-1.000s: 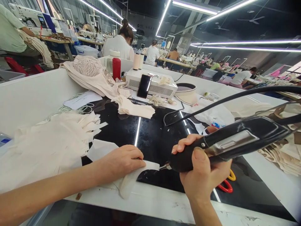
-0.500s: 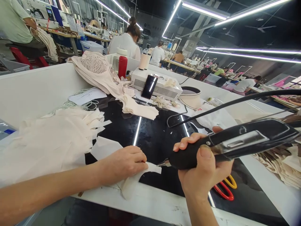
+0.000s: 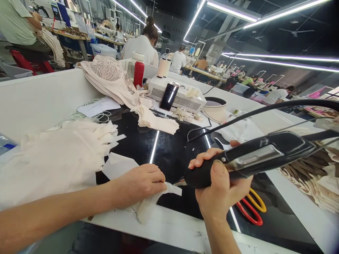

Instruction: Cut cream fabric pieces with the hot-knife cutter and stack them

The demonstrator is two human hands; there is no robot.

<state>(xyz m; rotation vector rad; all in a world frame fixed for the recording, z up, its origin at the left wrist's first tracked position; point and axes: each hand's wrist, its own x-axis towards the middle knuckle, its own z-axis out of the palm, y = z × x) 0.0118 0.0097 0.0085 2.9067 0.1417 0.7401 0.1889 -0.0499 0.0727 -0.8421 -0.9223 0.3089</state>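
My left hand (image 3: 144,183) is closed on a strip of white fabric (image 3: 173,189) at the front edge of the black board (image 3: 174,155). Part of the fabric hangs over the white table edge. Wrapped round a black corded handheld tool (image 3: 254,155) is my right hand (image 3: 221,187), its thumb on top. The tool's metal tip is at the fabric strip, just right of my left fingers; exact contact is hard to make out. White fabric also lies just behind my left wrist.
Cream fabric pieces (image 3: 58,155) are heaped at left. Scissors with red and yellow handles (image 3: 251,208) lie right of my right wrist. Behind stand a phone (image 3: 168,97), a white vented box (image 3: 177,95) and a red bottle (image 3: 138,74). Fabric stacks (image 3: 312,180) sit at right; people sit beyond.
My right hand and the tool have moved a little to the left, bringing the tip further over the fabric strip. My left hand has stayed in place.
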